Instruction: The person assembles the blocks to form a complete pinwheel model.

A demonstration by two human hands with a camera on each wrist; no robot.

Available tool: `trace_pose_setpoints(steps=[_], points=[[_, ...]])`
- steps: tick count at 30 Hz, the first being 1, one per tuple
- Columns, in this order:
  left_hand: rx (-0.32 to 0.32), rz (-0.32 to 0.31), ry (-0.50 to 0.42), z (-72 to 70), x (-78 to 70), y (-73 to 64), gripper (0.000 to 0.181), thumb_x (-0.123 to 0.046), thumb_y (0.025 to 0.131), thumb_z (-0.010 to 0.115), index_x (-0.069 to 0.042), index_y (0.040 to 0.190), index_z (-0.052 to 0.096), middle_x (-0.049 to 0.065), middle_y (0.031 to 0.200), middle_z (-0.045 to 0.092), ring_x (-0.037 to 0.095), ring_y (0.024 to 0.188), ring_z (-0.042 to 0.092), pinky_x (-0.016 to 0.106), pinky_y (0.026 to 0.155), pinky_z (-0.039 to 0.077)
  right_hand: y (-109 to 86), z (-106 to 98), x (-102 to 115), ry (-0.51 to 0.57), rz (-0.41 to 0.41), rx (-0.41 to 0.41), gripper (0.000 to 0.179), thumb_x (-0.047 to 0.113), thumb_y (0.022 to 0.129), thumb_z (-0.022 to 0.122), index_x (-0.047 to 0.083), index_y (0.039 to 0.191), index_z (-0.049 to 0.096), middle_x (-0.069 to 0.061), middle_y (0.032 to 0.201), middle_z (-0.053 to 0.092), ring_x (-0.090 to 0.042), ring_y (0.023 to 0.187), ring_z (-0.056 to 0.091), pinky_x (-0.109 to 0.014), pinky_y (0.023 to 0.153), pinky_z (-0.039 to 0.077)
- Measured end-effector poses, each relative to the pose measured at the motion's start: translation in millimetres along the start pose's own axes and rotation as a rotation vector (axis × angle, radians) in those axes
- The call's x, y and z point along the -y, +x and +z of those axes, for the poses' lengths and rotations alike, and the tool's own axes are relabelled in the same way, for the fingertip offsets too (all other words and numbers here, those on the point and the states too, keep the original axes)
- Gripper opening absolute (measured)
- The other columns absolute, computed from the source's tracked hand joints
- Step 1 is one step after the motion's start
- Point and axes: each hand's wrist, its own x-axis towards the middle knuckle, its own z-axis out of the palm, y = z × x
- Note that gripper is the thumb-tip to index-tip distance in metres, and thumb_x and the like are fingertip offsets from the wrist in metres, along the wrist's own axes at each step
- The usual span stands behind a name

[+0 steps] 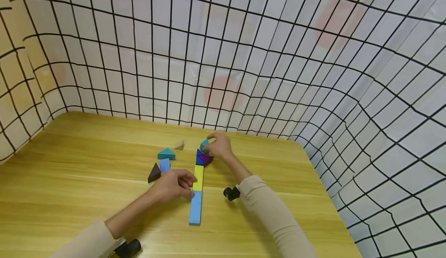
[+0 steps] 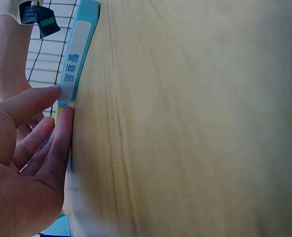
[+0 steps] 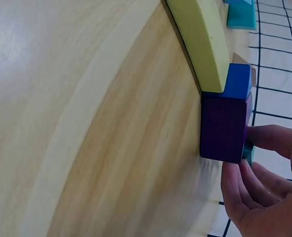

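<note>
A row of blocks runs away from me on the table: a light blue block [image 1: 196, 209] with printed characters, a yellow block [image 1: 198, 177], then a blue triangular block [image 1: 199, 158] with a purple triangular block [image 1: 206, 160] against it. My left hand [image 1: 171, 184] is at the row's left side, thumb tip at the light blue block and fingertips by the yellow one, as the left wrist view also shows. At the far end, my right hand [image 1: 219, 146] pinches a teal block [image 1: 204, 144] between thumb and fingers. In the right wrist view the purple block [image 3: 224, 127] hides most of it.
Left of the row lie a teal triangular block [image 1: 166, 153], a blue block [image 1: 165, 165], a dark brown triangular block [image 1: 154, 173] and a small tan block [image 1: 179, 145]. A black wire grid [image 1: 188, 84] over white sheeting borders the wooden table [image 1: 87, 165].
</note>
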Motion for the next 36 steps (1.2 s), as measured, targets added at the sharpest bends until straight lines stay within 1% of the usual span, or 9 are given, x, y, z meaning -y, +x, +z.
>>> trace_pose_setpoints(steps=[6,12,19,23,26,29,32,36], points=[[0.002,0.0,-0.002,0.1,-1.0,-0.7,0.037,-0.013,0.079,0.087,-0.003,0.111,0.071,0.007,0.096,0.068,0.016,0.085,0.065,0.024,0.073,0.054,-0.8,2.7,-0.9,-0.022,0.01,0.005,0.047,0.014,0.082,0.082,0.007,0.126,0.068,-0.012,0.1,0.076,-0.02,0.081,0.071,-0.029,0.064,0.056],[0.001,-0.006,0.005,0.2,-1.7,-0.3,0.037,-0.012,0.079,0.087,-0.004,0.111,0.071,0.006,0.095,0.068,0.016,0.084,0.064,0.024,0.073,0.053,-0.8,3.7,-1.5,-0.047,0.012,0.006,0.047,0.016,0.082,0.082,0.007,0.126,0.068,-0.013,0.101,0.076,-0.022,0.085,0.071,-0.029,0.065,0.056],[0.001,-0.001,0.012,0.3,-1.3,-0.6,0.038,-0.013,0.078,0.088,-0.004,0.111,0.071,0.005,0.094,0.068,0.015,0.083,0.064,0.024,0.073,0.053,-2.0,1.6,-0.2,-0.05,0.023,0.018,0.049,0.021,0.084,0.081,0.008,0.129,0.066,-0.013,0.109,0.074,-0.025,0.095,0.071,-0.033,0.072,0.058],[0.002,0.001,0.009,0.4,0.1,0.4,0.037,-0.013,0.078,0.088,-0.004,0.111,0.071,0.005,0.094,0.068,0.015,0.083,0.064,0.024,0.073,0.053,-3.2,-0.8,0.6,-0.046,0.029,0.005,0.044,0.022,0.089,0.074,0.008,0.13,0.066,-0.012,0.108,0.074,-0.025,0.094,0.069,-0.035,0.074,0.057],[0.0,0.001,0.013,0.5,1.5,1.6,0.037,-0.013,0.078,0.087,-0.005,0.11,0.071,0.005,0.094,0.068,0.015,0.084,0.064,0.024,0.073,0.053,-3.5,-1.1,-0.3,-0.052,0.024,-0.017,0.037,0.021,0.092,0.069,0.008,0.127,0.068,-0.013,0.107,0.074,-0.024,0.09,0.068,-0.033,0.072,0.054],[-0.001,0.005,0.017,0.5,2.3,2.0,0.037,-0.014,0.078,0.087,-0.005,0.11,0.071,0.004,0.094,0.068,0.015,0.084,0.064,0.024,0.073,0.053,-2.8,0.1,-3.1,-0.052,0.012,-0.033,0.034,0.019,0.092,0.067,0.008,0.124,0.07,-0.012,0.106,0.075,-0.02,0.084,0.066,-0.029,0.067,0.051],[0.001,0.007,0.014,0.4,2.2,1.6,0.037,-0.014,0.078,0.088,-0.005,0.11,0.071,0.004,0.094,0.068,0.015,0.084,0.065,0.024,0.073,0.053,-2.0,1.7,-5.5,-0.025,-0.001,-0.026,0.035,0.017,0.091,0.066,0.008,0.125,0.07,-0.011,0.095,0.076,-0.016,0.072,0.062,-0.026,0.06,0.047],[0.004,0.006,0.014,0.0,1.3,1.1,0.037,-0.014,0.078,0.088,-0.005,0.11,0.071,0.005,0.094,0.068,0.015,0.083,0.065,0.025,0.073,0.054,-1.5,2.6,-6.1,0.013,-0.006,-0.011,0.038,0.013,0.091,0.065,0.005,0.128,0.068,-0.008,0.077,0.072,-0.012,0.057,0.055,-0.023,0.053,0.042]])
